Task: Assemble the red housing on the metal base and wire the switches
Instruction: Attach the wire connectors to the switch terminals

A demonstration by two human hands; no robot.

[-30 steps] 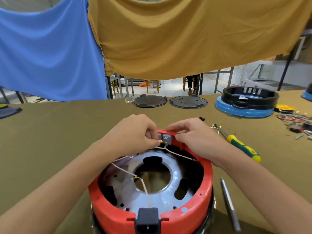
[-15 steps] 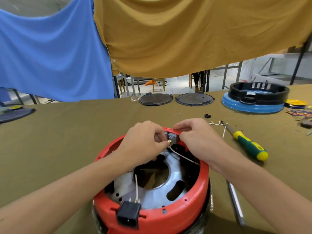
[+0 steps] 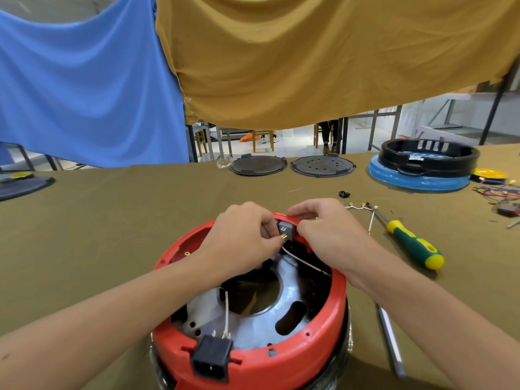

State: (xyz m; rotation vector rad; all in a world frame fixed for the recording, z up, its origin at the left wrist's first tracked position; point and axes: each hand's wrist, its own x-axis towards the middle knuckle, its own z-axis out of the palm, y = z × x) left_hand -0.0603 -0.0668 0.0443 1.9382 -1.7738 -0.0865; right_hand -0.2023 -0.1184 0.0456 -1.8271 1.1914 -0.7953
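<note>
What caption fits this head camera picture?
Left hand pushes a brass wire terminal toward the grey switch on the red housing.

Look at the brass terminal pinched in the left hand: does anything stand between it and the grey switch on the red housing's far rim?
Nothing visible does. The left hand holds the brass terminal right beside the grey switch, with no object between. The right hand steadies the red housing from the other side.

A draped blue cloth (image 3: 84,88) and a mustard-yellow cloth (image 3: 323,57) hang above an olive-covered table (image 3: 112,220); beyond lie pale floor tiles (image 3: 295,146) and wooden chairs (image 3: 263,139).
</note>
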